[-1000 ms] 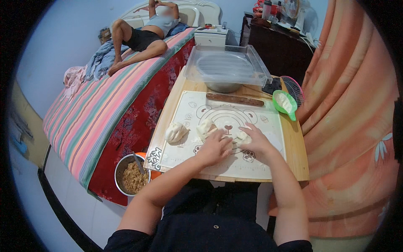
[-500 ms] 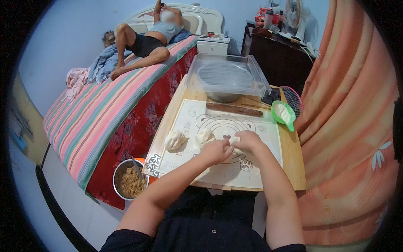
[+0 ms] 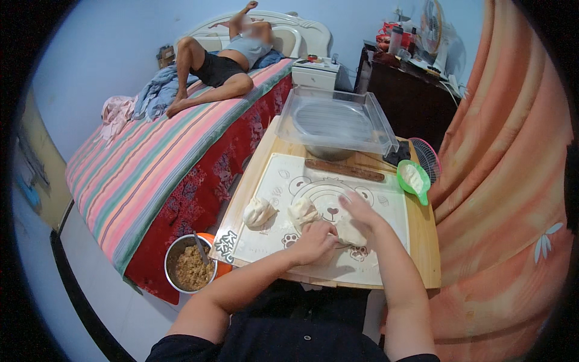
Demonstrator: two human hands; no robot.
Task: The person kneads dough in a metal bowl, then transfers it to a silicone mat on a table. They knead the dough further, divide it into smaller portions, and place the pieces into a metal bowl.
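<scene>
A flat piece of dough [image 3: 351, 233] lies on the white printed mat [image 3: 386, 259] near its front. Above it, my right hand [image 3: 359, 210] is lifted with fingers stretched out, slightly blurred and holding nothing. My left hand [image 3: 319, 242] is low at the dough's left side, fingers curled in; what they hold, if anything, is hidden. Just beyond my left hand sits a pleated dough bun [image 3: 303, 211]. Another bun [image 3: 258, 212] rests farther left on the mat.
Behind the mat's wooden rolling pin [image 3: 345, 170], a clear plastic tray [image 3: 386, 130] covers a metal basin. A green scoop of flour [image 3: 414, 180] is at the right. A bowl of filling [image 3: 192, 265] with a spoon stands lower left. A person [image 3: 232, 60] lies on the striped bed [image 3: 175, 157].
My right hand has risen off the dough and opened. My left hand has shifted slightly right and nearer me. The flat dough now shows between them. The whole view has shifted slightly.
</scene>
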